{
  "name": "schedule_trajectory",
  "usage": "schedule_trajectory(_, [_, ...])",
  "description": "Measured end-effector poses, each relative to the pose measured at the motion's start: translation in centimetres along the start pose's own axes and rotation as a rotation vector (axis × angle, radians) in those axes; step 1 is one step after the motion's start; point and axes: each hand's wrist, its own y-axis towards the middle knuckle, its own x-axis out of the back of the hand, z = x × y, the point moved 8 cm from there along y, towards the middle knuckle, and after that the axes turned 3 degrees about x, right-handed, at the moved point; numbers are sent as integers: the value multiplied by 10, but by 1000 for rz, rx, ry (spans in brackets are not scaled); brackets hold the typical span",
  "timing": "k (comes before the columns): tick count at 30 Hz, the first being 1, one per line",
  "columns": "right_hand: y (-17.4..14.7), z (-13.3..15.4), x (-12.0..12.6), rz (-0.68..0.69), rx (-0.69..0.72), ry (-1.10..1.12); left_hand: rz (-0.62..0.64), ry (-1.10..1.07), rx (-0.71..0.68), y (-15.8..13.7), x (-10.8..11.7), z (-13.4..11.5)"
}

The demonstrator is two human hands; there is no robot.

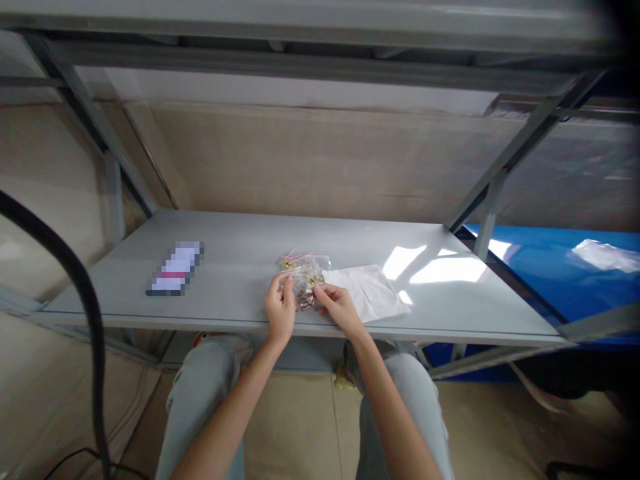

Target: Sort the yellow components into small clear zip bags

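A small clear zip bag (pixel 303 280) holding little shiny metal pieces and yellow bits is between my hands at the front of the grey table. My left hand (pixel 281 308) is closed, thumb and fingers gripping the bag's left side. At its right side my right hand (pixel 341 308) pinches the bag's edge near a yellow bit; the exact spot is too small to make out. Just behind lies another clear bag (pixel 316 259) with a reddish seal line and yellow bits in it. A white flat bag (pixel 371 291) rests on the table, touching my right hand's side.
A phone (pixel 176 268) lies on the left part of the grey table (pixel 225 247). Metal frame bars (pixel 520 147) rise on both sides, with a shelf beam overhead. A black cable (pixel 90 300) hangs at the left. Beyond the right end is a blue surface (pixel 560 273) bearing clear plastic.
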Motion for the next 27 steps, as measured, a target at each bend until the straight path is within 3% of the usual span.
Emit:
schedule_trajectory(5, [0, 1, -1, 5, -20, 36, 90, -59, 19, -1, -9, 0])
schedule_trajectory(12, [0, 0, 3, -93, -42, 71, 123, -133, 46, -2, -12, -1])
schedule_trajectory(16, [0, 2, 3, -68, -48, 135, 170, -165, 71, -2, -16, 0])
schedule_trajectory(22, [2, -4, 2, 12, -77, 194, 159, -142, 80, 2, -15, -1])
schedule_trajectory(27, [0, -8, 7, -26, -133, 212, 167, -58, 61, 3, -16, 1])
